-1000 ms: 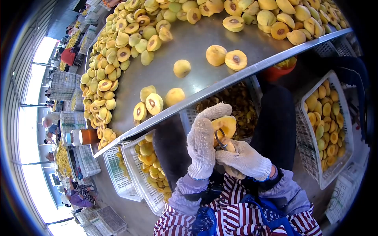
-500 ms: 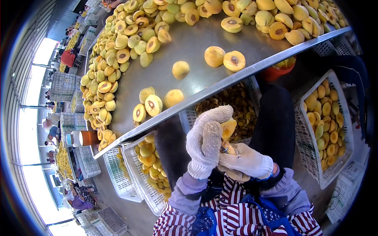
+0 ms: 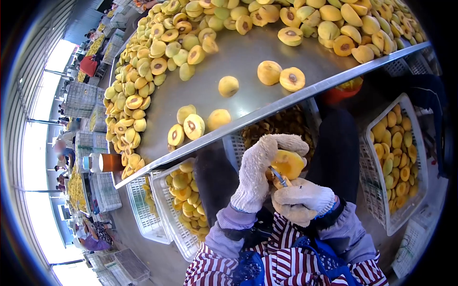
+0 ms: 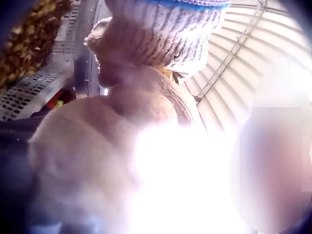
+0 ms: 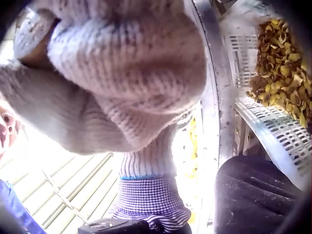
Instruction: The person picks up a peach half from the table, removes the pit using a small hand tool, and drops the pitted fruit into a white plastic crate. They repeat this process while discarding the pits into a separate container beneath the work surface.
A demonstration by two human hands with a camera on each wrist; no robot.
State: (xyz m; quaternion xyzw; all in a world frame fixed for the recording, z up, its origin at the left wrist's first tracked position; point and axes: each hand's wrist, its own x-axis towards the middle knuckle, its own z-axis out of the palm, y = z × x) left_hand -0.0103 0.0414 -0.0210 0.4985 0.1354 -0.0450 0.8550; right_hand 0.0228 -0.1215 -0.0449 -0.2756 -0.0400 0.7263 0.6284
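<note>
In the head view my left hand (image 3: 255, 174), in a white knit glove, cups a yellow peach half (image 3: 288, 164) with its orange inside showing. My gloved right hand (image 3: 305, 198) grips a small tool with a curved metal blade (image 3: 277, 175); the blade is right at the peach's near edge. Most of the handle is hidden in the fist, though its blunt end (image 5: 36, 39) shows in the right wrist view. Both hands are close together above the lap. The left wrist view is blurred and washed out around the near glove (image 4: 83, 156).
A metal table (image 3: 210, 71) carries a heap of peach halves (image 3: 143, 81) and several loose ones near its edge. White crates of halves stand left (image 3: 188, 205) and right (image 3: 396, 162). Between the knees is a crate of brown scraps (image 5: 280, 68).
The hands have shifted slightly right and down. The left fingers, which half covered the peach half, now leave more of it showing. The blade is in fuller view; the whole scene has shifted a little.
</note>
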